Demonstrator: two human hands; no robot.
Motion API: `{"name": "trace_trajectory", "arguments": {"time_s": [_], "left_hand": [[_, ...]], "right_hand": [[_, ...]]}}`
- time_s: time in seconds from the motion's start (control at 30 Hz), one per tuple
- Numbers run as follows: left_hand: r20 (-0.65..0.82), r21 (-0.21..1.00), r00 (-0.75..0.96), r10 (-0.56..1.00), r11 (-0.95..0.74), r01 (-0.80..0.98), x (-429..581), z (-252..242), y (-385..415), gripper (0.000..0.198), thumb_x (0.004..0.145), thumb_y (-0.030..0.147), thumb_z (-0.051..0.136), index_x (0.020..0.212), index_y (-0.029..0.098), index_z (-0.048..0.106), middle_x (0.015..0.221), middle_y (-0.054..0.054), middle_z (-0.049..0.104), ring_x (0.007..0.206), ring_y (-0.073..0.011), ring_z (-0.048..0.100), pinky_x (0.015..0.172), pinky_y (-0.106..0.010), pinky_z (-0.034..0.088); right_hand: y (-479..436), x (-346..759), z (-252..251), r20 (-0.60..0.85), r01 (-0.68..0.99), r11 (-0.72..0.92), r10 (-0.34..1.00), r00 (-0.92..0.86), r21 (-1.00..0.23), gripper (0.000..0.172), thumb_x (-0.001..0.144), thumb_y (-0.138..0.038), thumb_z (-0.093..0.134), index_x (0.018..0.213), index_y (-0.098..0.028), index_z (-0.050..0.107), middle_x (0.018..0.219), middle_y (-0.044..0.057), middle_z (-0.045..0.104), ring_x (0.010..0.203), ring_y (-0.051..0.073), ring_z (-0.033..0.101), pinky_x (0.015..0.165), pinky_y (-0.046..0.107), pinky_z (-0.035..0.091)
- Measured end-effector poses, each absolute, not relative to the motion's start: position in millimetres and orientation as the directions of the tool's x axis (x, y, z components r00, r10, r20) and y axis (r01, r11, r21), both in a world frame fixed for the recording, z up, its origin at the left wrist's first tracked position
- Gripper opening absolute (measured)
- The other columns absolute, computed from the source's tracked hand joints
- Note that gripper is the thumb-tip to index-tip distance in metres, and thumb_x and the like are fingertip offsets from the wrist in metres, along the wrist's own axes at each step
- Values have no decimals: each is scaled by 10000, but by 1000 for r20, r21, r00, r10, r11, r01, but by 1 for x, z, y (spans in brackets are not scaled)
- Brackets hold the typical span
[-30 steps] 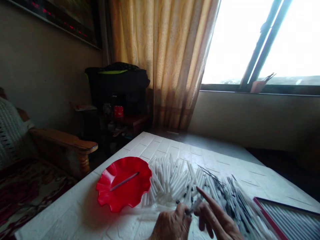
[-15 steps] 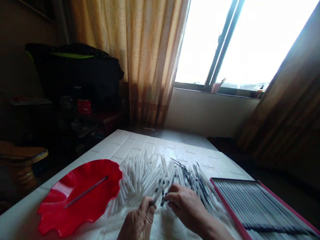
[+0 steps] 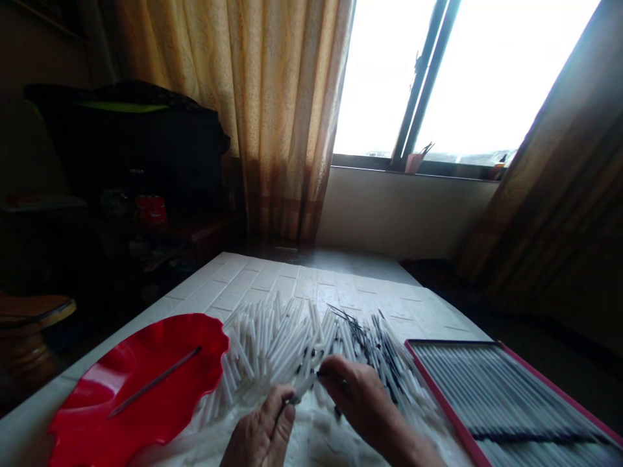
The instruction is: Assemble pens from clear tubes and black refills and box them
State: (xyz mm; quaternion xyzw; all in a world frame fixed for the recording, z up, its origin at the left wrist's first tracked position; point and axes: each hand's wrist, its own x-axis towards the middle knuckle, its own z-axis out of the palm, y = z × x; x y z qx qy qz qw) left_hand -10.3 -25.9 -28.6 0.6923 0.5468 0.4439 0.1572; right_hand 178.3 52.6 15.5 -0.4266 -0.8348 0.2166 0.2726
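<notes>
My left hand [image 3: 272, 421] is closed on a translucent pen barrel [image 3: 304, 384], which slants up and to the right from the fingers. Thumb and fingertips of my right hand [image 3: 353, 389] pinch a small black piece [image 3: 318, 374] at the barrel's upper end; whether the two touch is hard to tell. Behind both hands lies a pile of white translucent barrels [image 3: 263, 337]. Thin dark rods [image 3: 382, 353] are heaped beyond my right hand. A few little black pieces [image 3: 307, 353] lie among the barrels in front of the hands.
At left is a red wavy-edged plate [image 3: 146, 350] with one slim pen-like stick [image 3: 156, 383] in it. A pink-edged tray [image 3: 440, 405] of neatly lined-up barrels is at right. Everything rests on a table with a white brick-patterned cover [image 3: 302, 282].
My right fingers have come up to the barrel's end with the small black piece. The left hand still grips the barrel. The whole view has swung slightly.
</notes>
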Motion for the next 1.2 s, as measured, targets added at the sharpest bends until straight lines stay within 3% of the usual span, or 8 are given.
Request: {"name": "trace_trajectory", "arguments": {"time_s": [0.1,0.2,0.37,0.53,0.83,1.0,1.2], "left_hand": [[487,683,-1,873,-381,623,-9,-26,-27,421,1002,520,259,1040,274,598,698,29,704,567,-136,688,573,-169,497],[505,675,8,863,-400,620,-8,-25,-27,382,1006,504,280,1040,280,588,741,32,725,625,-135,713,585,-163,494],[466,680,35,884,-383,625,-9,-26,-28,412,1004,521,258,1020,279,591,709,34,711,624,-139,712,585,-172,494],[456,655,90,885,-402,640,-11,-21,-29,405,1008,503,256,1016,269,586,686,27,698,565,-140,692,563,-181,495],[489,610,153,859,-462,643,-12,-23,-28,316,1018,414,304,1075,262,575,766,8,727,682,-149,727,626,-168,530],[496,569,227,838,-511,645,-15,-17,-28,235,995,281,394,1114,257,596,942,-20,755,840,-158,735,753,-180,549],[502,525,291,815,-554,646,-17,-19,-28,236,980,232,419,1133,229,599,966,-47,753,869,-166,733,776,-198,556]], "right_hand": [[52,187,19,251,345,420,863,-438,-840,122,824,-277,576,813,-174,640,687,7,636,611,138,569,573,229,428],[47,188,25,211,217,338,865,-456,-916,119,787,-275,612,795,-162,647,688,8,630,613,132,554,569,228,436],[41,184,33,247,218,371,861,-444,-903,81,752,-241,633,735,-163,645,592,-26,569,528,100,478,502,206,392],[41,186,35,329,266,483,823,-463,-834,59,762,-199,616,754,-172,667,625,-16,612,543,105,508,517,200,415],[39,186,38,433,262,614,743,-510,-745,86,811,-149,589,796,-178,670,701,1,610,619,121,546,576,209,428],[40,189,38,415,228,612,721,-554,-757,141,845,-183,586,897,-174,716,779,41,659,670,142,594,606,227,453],[42,195,40,320,331,602,723,-613,-727,117,842,-189,606,863,-170,720,783,43,673,689,145,617,631,220,452]]}}
